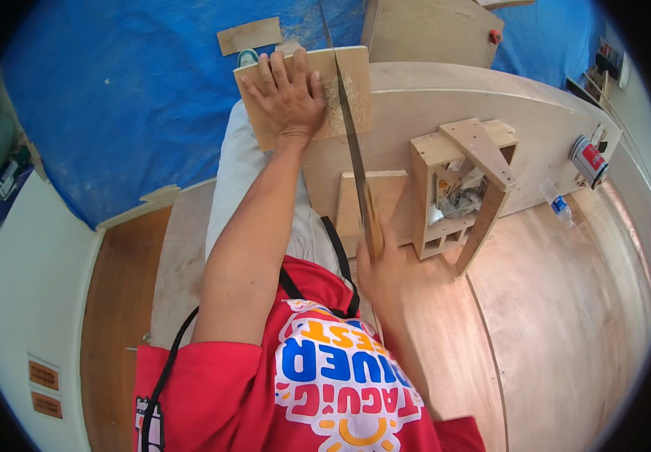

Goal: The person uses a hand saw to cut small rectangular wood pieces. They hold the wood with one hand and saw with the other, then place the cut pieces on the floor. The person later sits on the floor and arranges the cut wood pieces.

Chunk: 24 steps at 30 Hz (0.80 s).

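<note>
My left hand [289,98] lies flat with spread fingers on a light wooden board [357,87], pressing it down. My right hand [382,271], blurred by motion, is closed around the wooden handle of a handsaw [355,151]. The long narrow blade runs away from me across the right part of the board. Sawdust lies on the board beside the blade. How deep the cut goes I cannot tell. My leg in light trousers [246,173] stretches under the near left part of the board.
Right of the saw stands a wooden box frame [423,162] with small items inside. Beyond it are a red-and-white can [589,160] and a plastic bottle [561,209]. A smaller board [374,200] lies near my right hand. Blue sheeting [137,98] covers the far left.
</note>
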Available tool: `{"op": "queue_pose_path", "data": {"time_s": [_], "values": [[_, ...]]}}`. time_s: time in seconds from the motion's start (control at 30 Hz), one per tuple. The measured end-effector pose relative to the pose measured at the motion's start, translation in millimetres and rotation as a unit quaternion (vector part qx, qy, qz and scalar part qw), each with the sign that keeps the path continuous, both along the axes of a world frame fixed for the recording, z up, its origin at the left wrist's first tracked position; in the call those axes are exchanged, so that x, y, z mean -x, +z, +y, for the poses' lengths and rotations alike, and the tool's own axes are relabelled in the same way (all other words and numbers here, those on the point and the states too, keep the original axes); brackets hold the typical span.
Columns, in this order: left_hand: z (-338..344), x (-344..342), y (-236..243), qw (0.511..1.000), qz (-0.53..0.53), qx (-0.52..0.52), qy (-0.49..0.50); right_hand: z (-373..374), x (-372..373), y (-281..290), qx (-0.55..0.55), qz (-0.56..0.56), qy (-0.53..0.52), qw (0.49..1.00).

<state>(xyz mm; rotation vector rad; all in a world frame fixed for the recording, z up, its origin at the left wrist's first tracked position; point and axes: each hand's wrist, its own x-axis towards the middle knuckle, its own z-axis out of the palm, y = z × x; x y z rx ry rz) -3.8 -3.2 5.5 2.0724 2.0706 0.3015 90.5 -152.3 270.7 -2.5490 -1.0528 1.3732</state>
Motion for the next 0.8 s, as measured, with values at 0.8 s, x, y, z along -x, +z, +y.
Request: {"op": "queue_pose_path", "data": {"time_s": [0.8], "values": [[51.6,30.4,38.9,0.986,-0.053,0.13,-0.087,136.2,0.3,-118.6,-0.16,0.062,-0.114,0.979]]}}
